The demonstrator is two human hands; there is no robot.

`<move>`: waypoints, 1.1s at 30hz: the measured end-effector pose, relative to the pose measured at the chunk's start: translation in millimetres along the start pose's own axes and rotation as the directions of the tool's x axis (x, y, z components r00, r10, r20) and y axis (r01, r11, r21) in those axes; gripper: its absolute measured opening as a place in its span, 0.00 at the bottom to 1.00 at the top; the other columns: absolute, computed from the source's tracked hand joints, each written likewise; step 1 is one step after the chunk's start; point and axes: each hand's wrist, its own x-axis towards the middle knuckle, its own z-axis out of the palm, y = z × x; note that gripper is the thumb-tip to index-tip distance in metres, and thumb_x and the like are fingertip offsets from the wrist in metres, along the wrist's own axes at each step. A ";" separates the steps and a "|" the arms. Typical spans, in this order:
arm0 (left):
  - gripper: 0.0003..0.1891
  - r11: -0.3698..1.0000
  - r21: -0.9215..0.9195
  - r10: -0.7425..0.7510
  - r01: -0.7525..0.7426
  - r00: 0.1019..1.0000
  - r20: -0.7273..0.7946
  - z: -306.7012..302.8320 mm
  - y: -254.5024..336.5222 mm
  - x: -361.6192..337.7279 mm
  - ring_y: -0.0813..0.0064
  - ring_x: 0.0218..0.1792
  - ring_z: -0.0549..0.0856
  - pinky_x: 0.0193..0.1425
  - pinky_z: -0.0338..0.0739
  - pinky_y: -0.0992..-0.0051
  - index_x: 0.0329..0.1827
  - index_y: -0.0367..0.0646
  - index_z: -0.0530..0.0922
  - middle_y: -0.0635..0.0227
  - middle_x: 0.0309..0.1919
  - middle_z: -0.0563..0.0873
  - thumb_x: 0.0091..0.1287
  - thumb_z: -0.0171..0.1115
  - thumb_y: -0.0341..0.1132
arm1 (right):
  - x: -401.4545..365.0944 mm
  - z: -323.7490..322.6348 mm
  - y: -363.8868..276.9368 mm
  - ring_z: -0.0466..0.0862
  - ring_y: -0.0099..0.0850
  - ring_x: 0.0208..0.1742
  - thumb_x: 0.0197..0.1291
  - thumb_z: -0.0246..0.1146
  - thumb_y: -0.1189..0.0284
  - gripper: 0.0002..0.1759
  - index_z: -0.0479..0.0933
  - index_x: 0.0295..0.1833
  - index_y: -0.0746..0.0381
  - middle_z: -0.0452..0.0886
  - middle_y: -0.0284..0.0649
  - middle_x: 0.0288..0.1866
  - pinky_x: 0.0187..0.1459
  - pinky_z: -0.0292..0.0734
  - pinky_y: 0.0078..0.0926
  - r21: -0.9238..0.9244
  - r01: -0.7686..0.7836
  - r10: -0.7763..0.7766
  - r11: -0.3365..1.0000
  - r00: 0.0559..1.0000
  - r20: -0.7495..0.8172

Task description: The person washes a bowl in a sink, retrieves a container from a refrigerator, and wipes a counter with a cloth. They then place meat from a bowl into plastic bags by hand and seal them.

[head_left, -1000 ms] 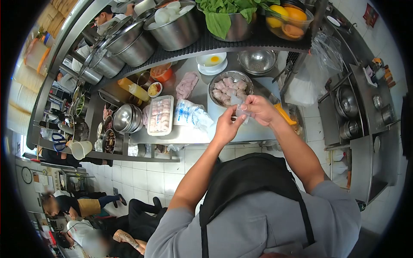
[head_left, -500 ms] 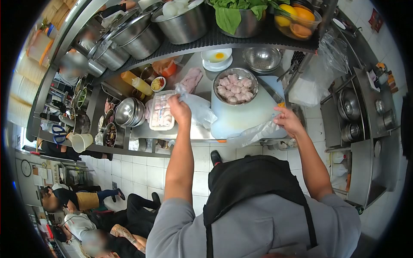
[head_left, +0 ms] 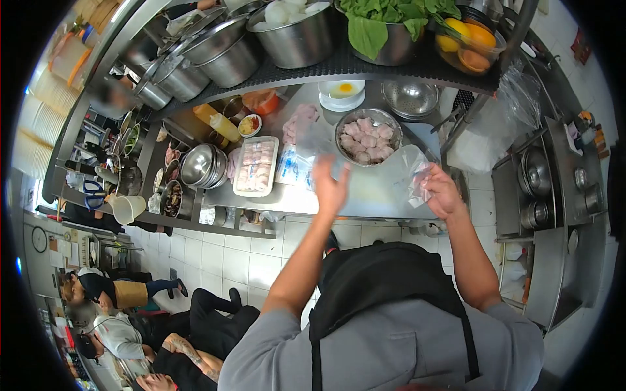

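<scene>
My right hand (head_left: 445, 189) is closed on a crumpled clear plastic bag (head_left: 413, 173), held over the right side of the white cutting board (head_left: 375, 192). Smeared by motion, my left hand (head_left: 331, 186) hovers over the board's left edge, thumb and fingers apart, with nothing seen in it. A metal bowl (head_left: 340, 140) of pale raw meat pieces (head_left: 368, 138) sits on the board. Left of my left hand lies a white tray (head_left: 257, 193) packed with pale pieces, beside a plastic bag with blue print (head_left: 293, 168). The bag partly covers a knife (head_left: 412, 137).
Behind the board stand a white bowl with yolk (head_left: 343, 91) and a colander (head_left: 411, 99). Stacked metal bowls (head_left: 199, 166) and a squeeze bottle (head_left: 225, 128) are at left. An overhead shelf (head_left: 313, 77) carries pots, leafy greens and fruit. Several people are at lower left.
My left hand has left the white tray and moved right, over the board. My right hand has lifted the clear bag from the board's front edge. The view has shifted slightly.
</scene>
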 end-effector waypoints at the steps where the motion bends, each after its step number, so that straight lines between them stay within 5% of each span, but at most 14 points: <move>1: 0.30 0.970 -0.231 -0.044 0.074 0.990 0.132 11.7 22.5 -18.1 0.52 0.68 0.75 0.74 0.64 0.57 0.71 0.38 0.70 0.47 0.68 0.73 0.73 0.62 0.48 | 2.7 12.4 1.8 0.83 0.32 0.47 0.59 0.56 0.84 0.24 0.71 0.63 0.63 0.83 0.42 0.50 0.56 0.78 0.33 0.033 -0.019 0.018 0.999 0.999 0.036; 2: 0.31 0.870 -0.408 -0.162 0.277 0.942 0.293 14.6 56.3 -33.6 0.59 0.67 0.75 0.70 0.69 0.58 0.73 0.42 0.69 0.55 0.67 0.77 0.74 0.61 0.51 | 3.0 24.3 4.8 0.84 0.33 0.48 0.59 0.56 0.83 0.24 0.71 0.63 0.64 0.83 0.43 0.51 0.58 0.78 0.35 0.067 -0.043 0.038 0.997 0.997 0.071; 4: 0.34 0.302 -0.638 -0.234 0.708 0.704 0.670 27.3 67.8 -44.8 0.62 0.67 0.75 0.71 0.70 0.61 0.77 0.44 0.64 0.59 0.66 0.78 0.74 0.62 0.50 | 4.7 47.5 7.6 0.84 0.35 0.51 0.59 0.55 0.82 0.24 0.73 0.63 0.67 0.83 0.45 0.53 0.60 0.77 0.37 0.127 -0.165 0.137 0.978 0.970 0.200; 7: 0.35 0.085 -0.614 0.060 0.784 0.611 0.789 19.0 74.1 -37.9 0.67 0.66 0.77 0.70 0.72 0.63 0.77 0.44 0.63 0.60 0.64 0.78 0.72 0.65 0.47 | 11.0 40.3 17.3 0.85 0.38 0.54 0.59 0.54 0.82 0.23 0.76 0.61 0.71 0.84 0.48 0.55 0.62 0.77 0.40 0.157 -0.229 0.186 0.961 0.950 0.250; 8: 0.29 0.121 -0.614 0.039 0.780 0.614 0.788 13.0 81.2 -34.3 0.70 0.58 0.82 0.64 0.75 0.67 0.71 0.41 0.70 0.63 0.58 0.83 0.69 0.68 0.41 | 9.1 41.7 16.7 0.85 0.37 0.53 0.59 0.54 0.82 0.22 0.76 0.60 0.71 0.84 0.47 0.54 0.62 0.77 0.39 0.144 -0.231 0.195 0.962 0.955 0.226; 11: 0.21 0.531 -0.558 -0.128 0.638 0.711 0.691 14.5 64.9 -30.6 0.71 0.46 0.86 0.56 0.79 0.69 0.61 0.40 0.78 0.67 0.48 0.87 0.68 0.68 0.37 | 4.0 34.6 14.7 0.84 0.33 0.51 0.62 0.56 0.80 0.20 0.77 0.60 0.70 0.84 0.43 0.52 0.58 0.78 0.35 -0.043 -0.189 0.194 0.981 0.963 0.188; 12: 0.15 0.645 -0.534 -0.192 0.547 0.792 0.579 20.5 57.1 -33.1 0.65 0.36 0.88 0.44 0.81 0.65 0.52 0.38 0.81 0.64 0.38 0.89 0.66 0.68 0.36 | 2.2 31.1 14.4 0.84 0.31 0.50 0.63 0.57 0.79 0.19 0.78 0.60 0.70 0.85 0.41 0.51 0.56 0.78 0.33 -0.130 -0.167 0.189 0.977 0.965 0.183; 15: 0.19 0.981 0.012 -0.177 0.193 0.873 0.454 1.4 67.8 -27.4 0.56 0.35 0.88 0.43 0.81 0.61 0.55 0.38 0.80 0.57 0.37 0.89 0.64 0.69 0.37 | -2.1 26.1 19.7 0.83 0.27 0.45 0.68 0.61 0.74 0.14 0.79 0.56 0.68 0.85 0.39 0.47 0.52 0.78 0.30 -0.535 -0.096 0.197 0.839 0.971 0.134; 18: 0.23 0.991 0.103 -0.124 0.085 0.870 0.477 3.2 59.7 -26.7 0.59 0.31 0.85 0.41 0.80 0.66 0.58 0.40 0.80 0.56 0.35 0.86 0.62 0.72 0.40 | 4.1 14.6 32.7 0.80 0.21 0.40 0.69 0.65 0.67 0.11 0.82 0.46 0.65 0.84 0.33 0.39 0.46 0.75 0.22 -0.467 -0.107 0.097 0.878 0.994 -0.046; 21: 0.24 0.989 0.097 -0.140 0.108 0.888 0.437 -6.0 75.8 -26.7 0.59 0.36 0.85 0.43 0.80 0.65 0.57 0.40 0.81 0.57 0.39 0.87 0.62 0.73 0.42 | 1.3 6.3 29.9 0.77 0.20 0.35 0.70 0.65 0.68 0.10 0.80 0.40 0.64 0.82 0.31 0.34 0.42 0.74 0.20 -0.551 -0.090 0.066 0.829 0.996 -0.063; 24: 0.25 0.973 0.029 0.222 -0.228 0.964 0.147 -1.7 68.1 -20.5 0.59 0.43 0.85 0.47 0.79 0.64 0.57 0.40 0.81 0.54 0.45 0.86 0.62 0.74 0.44 | -1.8 -11.6 32.5 0.75 0.18 0.33 0.70 0.65 0.68 0.11 0.80 0.39 0.65 0.81 0.30 0.33 0.39 0.72 0.19 -0.605 -0.039 -0.007 0.795 0.997 -0.073; 29: 0.23 0.998 0.010 -0.063 0.070 0.948 -0.312 -4.5 -17.2 81.0 0.55 0.51 0.83 0.58 0.76 0.64 0.63 0.38 0.79 0.50 0.52 0.84 0.67 0.69 0.39 | -17.9 -1.5 21.8 0.70 0.16 0.31 0.70 0.64 0.68 0.11 0.77 0.35 0.63 0.76 0.27 0.29 0.36 0.67 0.17 -0.541 -0.083 -0.010 0.837 0.986 -0.167; 33: 0.28 0.974 -0.181 -0.175 0.135 0.959 -0.223 31.0 -109.2 145.3 0.58 0.50 0.83 0.57 0.76 0.66 0.71 0.41 0.73 0.57 0.51 0.85 0.67 0.65 0.30 | -25.1 -21.5 24.3 0.68 0.15 0.30 0.71 0.64 0.70 0.11 0.75 0.33 0.61 0.73 0.25 0.29 0.34 0.65 0.18 -0.664 -0.138 -0.020 0.735 0.974 -0.225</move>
